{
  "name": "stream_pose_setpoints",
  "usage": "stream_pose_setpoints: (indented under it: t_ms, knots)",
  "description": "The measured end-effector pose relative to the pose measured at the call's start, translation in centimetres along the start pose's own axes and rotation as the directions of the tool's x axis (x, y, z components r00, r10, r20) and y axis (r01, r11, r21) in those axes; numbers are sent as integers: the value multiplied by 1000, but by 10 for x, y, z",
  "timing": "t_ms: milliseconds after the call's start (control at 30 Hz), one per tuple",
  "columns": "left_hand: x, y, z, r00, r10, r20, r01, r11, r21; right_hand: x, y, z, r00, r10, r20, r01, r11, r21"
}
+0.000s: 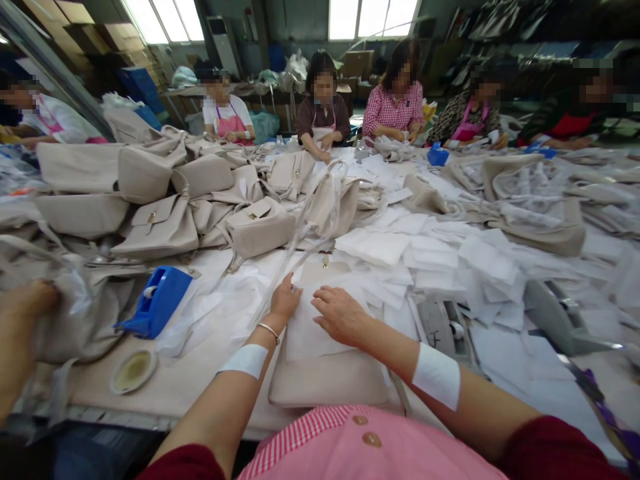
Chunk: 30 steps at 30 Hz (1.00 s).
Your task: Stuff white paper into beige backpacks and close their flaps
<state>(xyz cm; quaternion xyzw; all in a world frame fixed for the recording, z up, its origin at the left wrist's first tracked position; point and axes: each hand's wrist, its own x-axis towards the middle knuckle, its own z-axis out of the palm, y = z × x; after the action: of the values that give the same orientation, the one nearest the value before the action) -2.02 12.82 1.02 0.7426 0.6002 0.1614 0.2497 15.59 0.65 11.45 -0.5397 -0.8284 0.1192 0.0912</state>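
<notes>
A beige handbag (330, 387) lies flat at the table's front edge before me, its metal clasp at the far end. A thin white sheet (313, 337) covers much of its front. My left hand (285, 298) rests at the left edge of the sheet, fingers pointing away from me, close to a pale strap. On the right side of the sheet, my right hand (344, 316) lies with its fingers spread. Both hands appear open. What is under my palms is hidden.
Beige bags (165, 230) are heaped at left. White sheets (450, 260) pile up at right, near a grey tape dispenser (445, 330). A blue tape dispenser (157, 303) and round dish (133, 371) stand left. A neighbour's hand (30, 300) touches a bag. Several people work opposite.
</notes>
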Motion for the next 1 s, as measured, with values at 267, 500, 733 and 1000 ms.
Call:
stream_pose_setpoints:
  t_ms: [267, 500, 733, 1000]
  knots:
    - [-9, 26, -21, 984, 172, -47, -166, 980, 109, 12, 9, 76, 926, 248, 286, -225, 968, -111]
    - [-51, 52, 3, 700, 575, 423, -619, 785, -42, 14, 13, 84, 919, 235, 318, -221, 972, -81]
    - [-57, 19, 17, 746, 434, 505, -579, 798, 168, -20, 57, 84, 862, 391, 322, -373, 920, -117]
    - [-60, 31, 13, 820, 282, 499, -430, 878, 210, -28, 71, 84, 884, 353, 306, -346, 935, -77]
